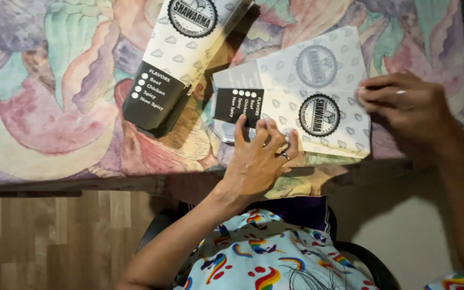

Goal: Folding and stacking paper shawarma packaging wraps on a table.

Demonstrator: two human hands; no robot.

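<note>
A flat, unfolded paper carton (302, 96), pale with a round black emblem and a black end panel, lies on the table near its front edge. My left hand (259, 156) presses down on the carton's lower left part, fingers curled, a ring on one finger. At the carton's right edge, my right hand (404, 107) pinches the paper between fingers and thumb. A second carton (183, 59) of the same kind, folded into a long box shape, lies apart at the upper left.
The table carries a cloth (49, 96) with a large pastel leaf and flower pattern. Below its front edge are a wood-look floor (44, 236) and a dark chair (361, 258) under me.
</note>
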